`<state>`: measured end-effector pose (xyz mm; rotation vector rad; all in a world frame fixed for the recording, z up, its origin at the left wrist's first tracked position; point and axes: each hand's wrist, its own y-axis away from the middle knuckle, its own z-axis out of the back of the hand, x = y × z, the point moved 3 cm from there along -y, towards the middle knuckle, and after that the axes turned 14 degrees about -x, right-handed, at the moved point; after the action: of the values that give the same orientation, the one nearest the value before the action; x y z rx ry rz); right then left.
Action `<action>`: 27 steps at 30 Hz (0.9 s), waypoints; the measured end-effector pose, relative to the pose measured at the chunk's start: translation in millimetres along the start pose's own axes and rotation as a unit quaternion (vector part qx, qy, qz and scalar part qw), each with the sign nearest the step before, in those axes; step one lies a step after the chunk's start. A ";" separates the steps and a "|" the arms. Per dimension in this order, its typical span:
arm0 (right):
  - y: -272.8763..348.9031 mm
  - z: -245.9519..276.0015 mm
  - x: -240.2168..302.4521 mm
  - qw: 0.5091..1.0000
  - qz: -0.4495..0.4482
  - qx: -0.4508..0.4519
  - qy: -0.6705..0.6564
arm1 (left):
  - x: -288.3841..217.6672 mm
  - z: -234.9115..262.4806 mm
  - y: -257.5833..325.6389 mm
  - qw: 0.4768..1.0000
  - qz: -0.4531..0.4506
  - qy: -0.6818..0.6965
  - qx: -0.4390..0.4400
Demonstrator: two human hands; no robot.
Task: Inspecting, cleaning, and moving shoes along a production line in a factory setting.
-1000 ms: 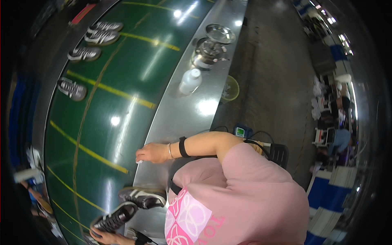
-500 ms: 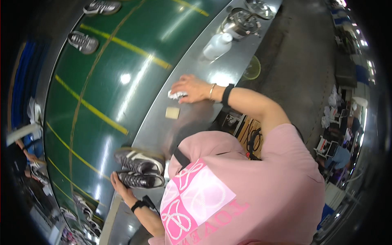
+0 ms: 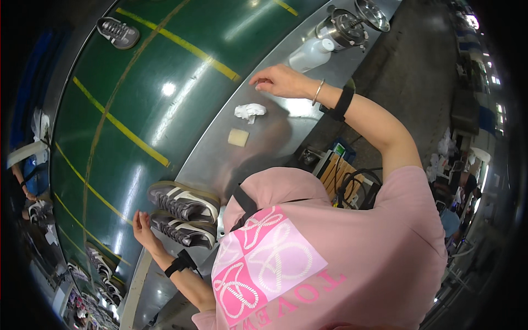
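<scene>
The left hand rests open against the toe end of the nearer shoe, whose long axis runs rightward toward the body. The right hand, seemingly empty, hovers beyond the rag.

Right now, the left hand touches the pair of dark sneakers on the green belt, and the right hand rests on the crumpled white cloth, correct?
Not quite. The head view shows the right hand apart from the crumpled white cloth, further along the metal counter. The left hand does touch the dark sneakers.
</scene>
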<state>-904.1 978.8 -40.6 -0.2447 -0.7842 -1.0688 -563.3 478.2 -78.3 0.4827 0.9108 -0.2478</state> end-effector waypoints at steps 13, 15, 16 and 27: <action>45.3 -178.1 170.8 0.936 0.207 0.230 -0.165 | -297.8 17.3 111.2 0.821 -0.398 0.391 0.121; 56.4 -199.1 210.0 0.901 0.243 0.286 -0.217 | -314.1 15.0 117.5 0.789 -0.447 0.402 0.126; 62.1 -207.3 227.1 0.883 0.219 0.337 -0.241 | -320.7 13.7 120.6 0.792 -0.451 0.386 0.143; 107.9 -229.5 372.2 0.699 0.278 0.581 -0.310 | -387.7 -27.9 155.3 0.786 -0.417 0.431 0.152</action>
<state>-615.5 650.8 68.9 0.2754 -1.7172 0.2691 -750.6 628.2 264.7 0.4577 1.9950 -1.0587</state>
